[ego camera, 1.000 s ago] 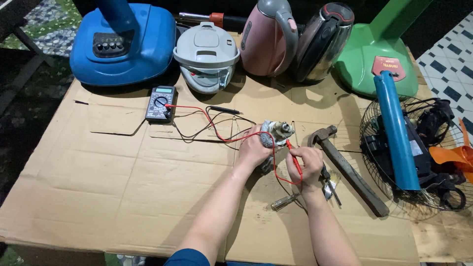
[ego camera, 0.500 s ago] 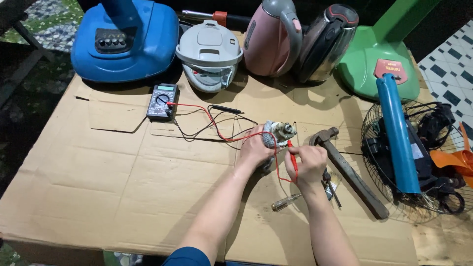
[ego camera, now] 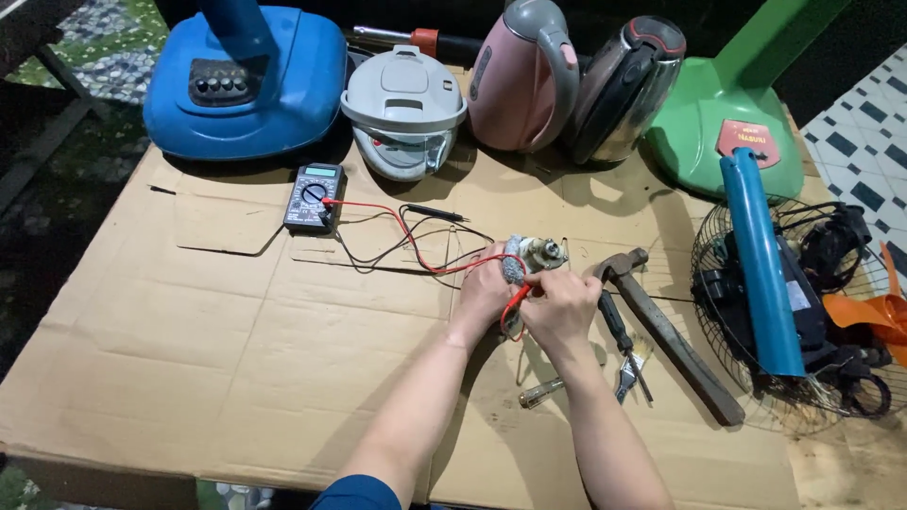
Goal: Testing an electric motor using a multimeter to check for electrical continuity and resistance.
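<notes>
My left hand (ego camera: 484, 293) grips a small grey motor (ego camera: 532, 255) from its left side, holding it on the cardboard sheet (ego camera: 236, 378). My right hand (ego camera: 559, 304) pinches the red probe (ego camera: 515, 300) against the motor's underside. The red lead (ego camera: 397, 222) and a black lead run left to a dark multimeter (ego camera: 313, 196). The black probe (ego camera: 436, 214) lies loose on the cardboard, behind the hands.
A hammer (ego camera: 661, 331), pliers (ego camera: 625, 354) and a screwdriver (ego camera: 540, 393) lie right of my hands. A fan grille with a blue pole (ego camera: 761, 274) sits far right. Behind stand a blue fan base (ego camera: 248, 80), cooker lid (ego camera: 403, 109), pink kettle (ego camera: 522, 80), steel kettle (ego camera: 624, 90) and green base (ego camera: 732, 123).
Both hands stay on the motor. My right hand has shifted a little closer to the left one with the red probe.
</notes>
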